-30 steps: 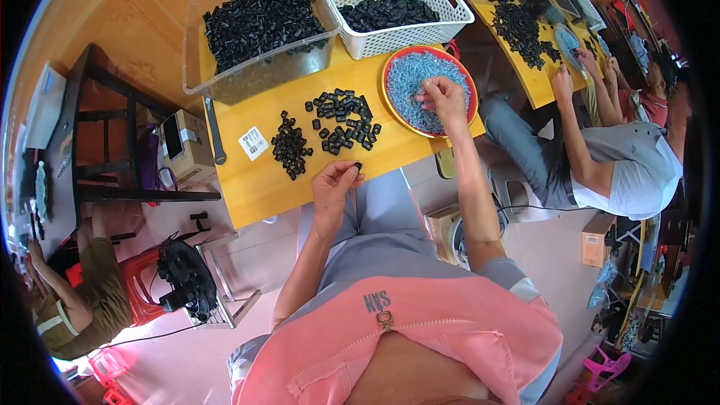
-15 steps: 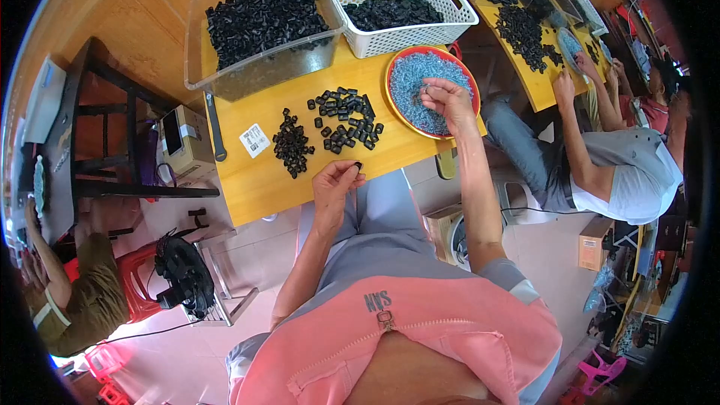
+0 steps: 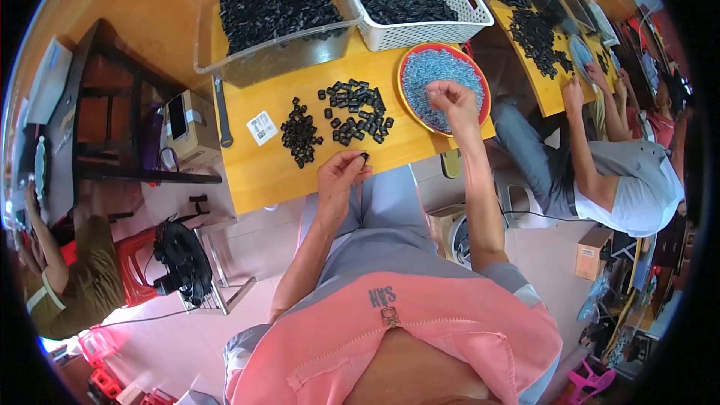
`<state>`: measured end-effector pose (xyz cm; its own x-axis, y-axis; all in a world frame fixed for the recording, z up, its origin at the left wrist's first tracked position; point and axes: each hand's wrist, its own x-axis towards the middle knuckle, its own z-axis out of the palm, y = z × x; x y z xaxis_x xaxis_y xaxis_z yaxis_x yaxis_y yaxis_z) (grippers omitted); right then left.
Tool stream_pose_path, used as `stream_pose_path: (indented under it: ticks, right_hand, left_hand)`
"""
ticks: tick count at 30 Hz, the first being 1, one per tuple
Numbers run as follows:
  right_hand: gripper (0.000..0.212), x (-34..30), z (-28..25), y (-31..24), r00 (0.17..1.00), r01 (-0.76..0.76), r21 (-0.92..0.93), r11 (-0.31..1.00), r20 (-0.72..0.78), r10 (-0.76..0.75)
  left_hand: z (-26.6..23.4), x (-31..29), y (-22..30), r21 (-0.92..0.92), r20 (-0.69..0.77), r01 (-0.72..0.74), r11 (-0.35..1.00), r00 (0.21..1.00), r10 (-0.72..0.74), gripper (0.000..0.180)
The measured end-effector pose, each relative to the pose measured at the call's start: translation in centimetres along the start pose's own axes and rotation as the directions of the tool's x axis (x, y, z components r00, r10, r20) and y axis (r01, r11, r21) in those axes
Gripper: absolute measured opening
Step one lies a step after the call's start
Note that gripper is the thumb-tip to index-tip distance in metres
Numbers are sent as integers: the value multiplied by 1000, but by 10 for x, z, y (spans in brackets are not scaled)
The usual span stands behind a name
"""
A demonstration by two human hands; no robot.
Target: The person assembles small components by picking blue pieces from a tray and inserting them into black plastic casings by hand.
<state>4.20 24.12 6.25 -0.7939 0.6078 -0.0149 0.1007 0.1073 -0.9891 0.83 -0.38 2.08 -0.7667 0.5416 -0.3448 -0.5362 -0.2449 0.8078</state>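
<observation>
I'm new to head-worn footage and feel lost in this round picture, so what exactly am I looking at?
There is no robot here, only a person's two bare hands. A wide fisheye camera on the head looks down, so edges bend and the picture's left is the person's left.

The left hand pinches a small black part near the edge of a yellow wooden table. The right hand is over a round red-and-yellow bowl of small bluish, clear pieces; whether its fingers hold one, I can't tell.

Loose black pieces lie on the tabletop beside a white square label. Behind them stand a clear plastic bin and a white perforated basket, both holding black parts.
</observation>
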Motion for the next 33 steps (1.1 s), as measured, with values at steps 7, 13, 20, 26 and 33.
stream_pose_path:
  ticks: [7, 13, 20, 26, 33]
  right_hand:
    - [9, -62, 67, -17, 929, 17, 81, 997, 368, -46]
    - [7, -72, 83, -19, 914, 8, -59, 998, 405, 17]
    - [5, -73, 83, -21, 894, -17, -131, 991, 442, 73]
    - [8, -77, 93, -19, 936, 89, -128, 988, 351, -39]
    - [9, -74, 102, -14, 932, 101, -136, 986, 360, -46]
  left_hand:
    - [-3, 0, 4, -43, 72, -71, 997, 995, 74, 16]
    - [-8, -4, 11, 42, 42, -139, 989, 990, 137, 16]
    - [-14, -6, 11, 60, 88, -178, 982, 981, 172, 14]
    - [-16, -5, 10, 37, 83, -174, 984, 982, 170, 15]
    - [-23, -5, 13, 6, 61, -169, 986, 984, 168, 14]
